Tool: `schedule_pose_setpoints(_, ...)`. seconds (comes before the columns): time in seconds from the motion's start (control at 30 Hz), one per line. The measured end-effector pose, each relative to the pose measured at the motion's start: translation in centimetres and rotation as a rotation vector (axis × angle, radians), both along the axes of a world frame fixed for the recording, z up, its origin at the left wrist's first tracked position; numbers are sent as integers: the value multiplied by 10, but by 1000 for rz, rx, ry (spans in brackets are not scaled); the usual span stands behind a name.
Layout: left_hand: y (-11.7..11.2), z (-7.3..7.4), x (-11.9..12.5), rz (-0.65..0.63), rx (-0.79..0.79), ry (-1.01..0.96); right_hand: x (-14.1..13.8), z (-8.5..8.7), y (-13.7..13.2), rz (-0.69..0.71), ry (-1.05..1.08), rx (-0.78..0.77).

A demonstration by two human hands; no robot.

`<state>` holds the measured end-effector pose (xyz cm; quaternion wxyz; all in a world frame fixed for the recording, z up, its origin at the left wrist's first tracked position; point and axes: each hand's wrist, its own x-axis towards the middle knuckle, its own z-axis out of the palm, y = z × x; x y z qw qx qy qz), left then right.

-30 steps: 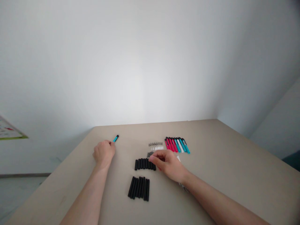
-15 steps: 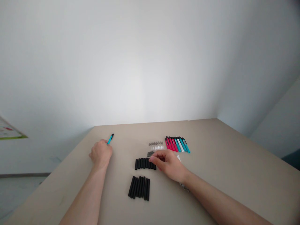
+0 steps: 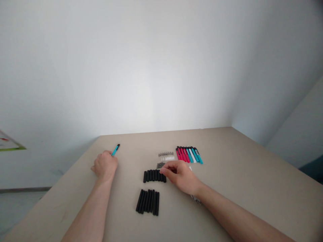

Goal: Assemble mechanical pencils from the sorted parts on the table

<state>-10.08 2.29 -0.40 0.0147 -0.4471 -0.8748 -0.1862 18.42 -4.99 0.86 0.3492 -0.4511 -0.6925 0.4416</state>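
L hand (image 3: 104,165) is at the L side of the counter (image 3: 123,222), fingers curled round a teal pen (image 3: 115,150) — its black clip end sticks out past the fingers, pointing away & a bit to the R; lower part hidden by the hand. R hand (image 3: 180,176) is over the R end of a row of short black tubes (image 3: 150,175), thumb & forefinger tips together; can't tell if anything small is pinched btwn them, or if they touch the tubes.

Nearer the person, just below that row: a bunch of longer black tubes (image 3: 147,202), side by side, slightly fanned. Beyond the short tubes: small dark grey pieces (image 3: 159,165), partly behind the R hand, then a line of small white pieces (image 3: 168,158), then a line of small grey metal pieces (image 3: 166,154). To the R of those — a group of pens (image 3: 189,154), pink, teal & white, black ends facing the wall (image 3: 151,67). Thin metallic-looking sticks (image 3: 196,200) show under the R wrist, mostly covered.
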Motion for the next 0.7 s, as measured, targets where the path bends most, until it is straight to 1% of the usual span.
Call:
schedule_pose_setpoints(0.2, 0, 1, 1, -10, 5, 15, 1, -6, 1, -7, -28, 67)
schedule_pose_setpoints(0.27, 0, 0, 1, -17, 13, 25, 4, -7, 3, -18, -83, 131)
schedule_pose_setpoints(0.33, 0, -1, 0, -24, 24, 33, 11, -6, 8, -65, -184, 230)
schedule_pose_setpoints(0.37, 1, -2, 0, -27, 31, 36, 16, -5, 11, -117, -247, 285)
schedule_pose_setpoints(0.4, 1, -3, -1, -31, 38, 38, 22, -3, 15, -202, -307, 329)
schedule_pose_setpoints(0.47, 1, -5, -2, -41, 57, 38, 38, 2, 22, -436, -428, 361)
schedule_pose_setpoints(0.53, 1, -6, -2, -42, 82, 41, 53, 5, 28, -689, -579, 292)
schedule_pose_setpoints(0.57, 2, -7, -2, -34, 92, 44, 59, 6, 30, -774, -655, 244)
schedule_pose_setpoints(0.63, 3, -5, 0, -51, 162, 66, 67, 7, 32, -871, -789, 185)
schedule_pose_setpoints(0.7, 4, -3, 4, -160, 340, 89, 71, 5, 33, -884, -888, 119)
